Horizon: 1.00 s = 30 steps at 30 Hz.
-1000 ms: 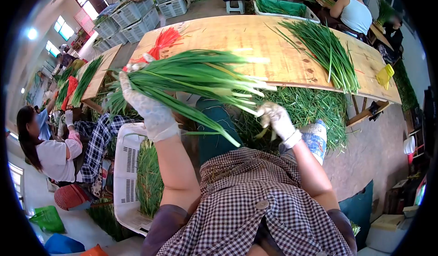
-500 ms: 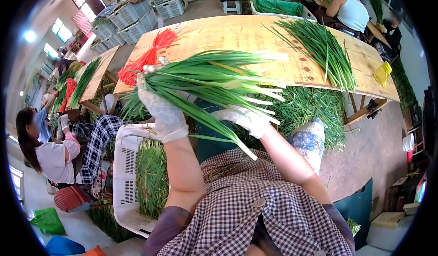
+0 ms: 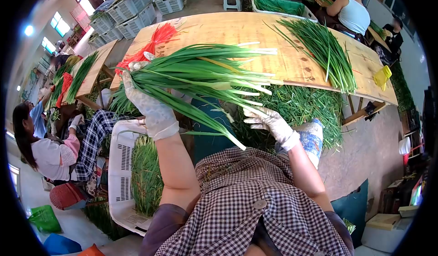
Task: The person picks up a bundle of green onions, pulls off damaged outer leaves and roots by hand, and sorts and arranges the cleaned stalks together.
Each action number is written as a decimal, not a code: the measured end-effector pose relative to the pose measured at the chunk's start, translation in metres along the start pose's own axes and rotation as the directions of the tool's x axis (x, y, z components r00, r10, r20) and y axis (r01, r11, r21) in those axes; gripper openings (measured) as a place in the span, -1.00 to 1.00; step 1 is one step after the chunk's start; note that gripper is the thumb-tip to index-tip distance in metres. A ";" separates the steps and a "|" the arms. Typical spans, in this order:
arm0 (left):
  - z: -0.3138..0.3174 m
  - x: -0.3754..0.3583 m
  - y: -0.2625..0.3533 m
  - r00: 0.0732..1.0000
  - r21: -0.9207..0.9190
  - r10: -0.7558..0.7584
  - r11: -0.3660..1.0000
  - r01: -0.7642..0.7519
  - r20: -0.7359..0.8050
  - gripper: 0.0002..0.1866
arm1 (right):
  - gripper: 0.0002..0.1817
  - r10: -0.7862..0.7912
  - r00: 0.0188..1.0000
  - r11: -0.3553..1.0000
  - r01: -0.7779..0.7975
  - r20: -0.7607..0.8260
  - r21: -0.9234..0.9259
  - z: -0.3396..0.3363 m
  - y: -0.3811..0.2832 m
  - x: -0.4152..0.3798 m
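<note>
We hold glossy, flat-leaved, white-ended garlic chives (image 3: 196, 73)
Our left hand (image 3: 148, 104) grips them by the wooden counter (image 3: 219, 30)'s near edge; whether our bent-fingered right hand (image 3: 273, 124) pinches them too, we cannot tell.

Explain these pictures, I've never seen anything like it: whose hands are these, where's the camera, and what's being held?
No machine here: a person works in pale gloves, and the view comes from a camera worn on their head, looking forward and down. The left hand holds a bunch of green stalks; the right hand is at their pale ends, though whether it grips one is unclear. On the wooden table lie red strips, another green bunch and something yellow.
</note>
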<state>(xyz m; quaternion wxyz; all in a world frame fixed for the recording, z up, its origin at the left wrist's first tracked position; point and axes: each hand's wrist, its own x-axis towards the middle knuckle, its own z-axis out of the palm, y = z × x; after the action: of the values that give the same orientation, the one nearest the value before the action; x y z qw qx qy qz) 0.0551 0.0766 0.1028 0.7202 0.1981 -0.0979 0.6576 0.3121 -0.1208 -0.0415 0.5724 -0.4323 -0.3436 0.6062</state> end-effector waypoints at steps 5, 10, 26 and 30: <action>0.020 -0.013 -0.023 0.997 -0.131 -0.050 0.990 0.041 -0.062 -0.78 | -0.48 -0.156 0.936 0.986 0.165 0.316 0.001 0.055 -0.032 0.003; 0.029 -0.015 -0.030 0.998 0.037 0.011 0.999 -0.009 -0.064 -0.77 | -0.63 -0.249 0.895 0.962 0.274 0.371 -0.016 0.066 -0.035 0.005; 0.016 -0.013 -0.005 0.977 0.091 0.192 0.979 -0.184 -0.090 -0.74 | -0.70 -0.128 0.990 0.990 0.124 -0.052 -0.066 0.103 -0.053 -0.033; 0.025 -0.018 -0.002 0.982 0.103 0.137 0.987 -0.124 -0.131 -0.68 | -0.74 -0.207 0.972 0.959 0.179 -0.115 -0.218 0.106 -0.052 -0.027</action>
<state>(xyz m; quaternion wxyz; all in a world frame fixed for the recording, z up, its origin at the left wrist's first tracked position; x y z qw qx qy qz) 0.0581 0.0495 0.1180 0.6701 0.1795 -0.0297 0.7196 0.2344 -0.1337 0.0506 0.6031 -0.4940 -0.4052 0.4776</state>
